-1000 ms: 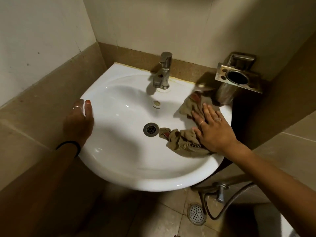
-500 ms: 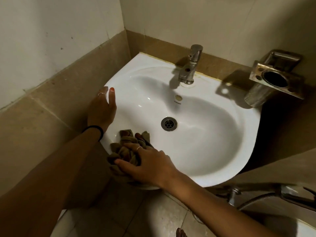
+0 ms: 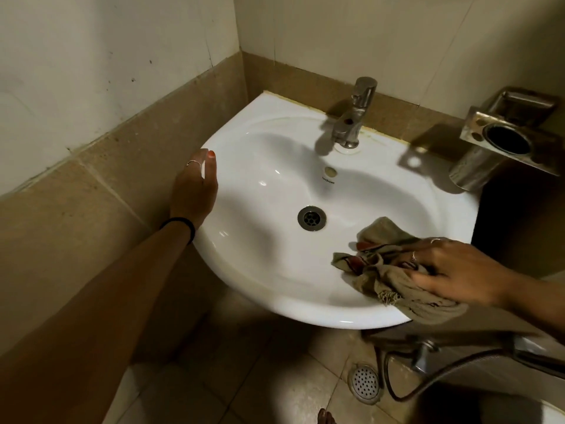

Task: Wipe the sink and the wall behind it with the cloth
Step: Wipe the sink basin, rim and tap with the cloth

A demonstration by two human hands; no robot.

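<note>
The right hand presses a bunched olive cloth against the white sink, fingers laid over the fabric and slightly curled into it so that it is held as well as pushed. Taking the drain as the landmark, the cloth sits to the right of it and nearer the person, on the inner slope of the basin, with one end draped over the front rim. The left hand rests on the rim to the left of the drain, thumb on top of the edge; its other fingers drop behind the rim, out of sight, so it seems to be steadying the body, not wiping.

As for progress, the wiping is under way inside the basin and along its front edge. The porcelain looks glossy all over, so which patches are already wiped cannot be told. The ledge around the tap, beyond the drain, probably remains to be done. The wall behind the tap, with its tan tile band, has no cloth near it, and that half of the task appears untouched.
</note>
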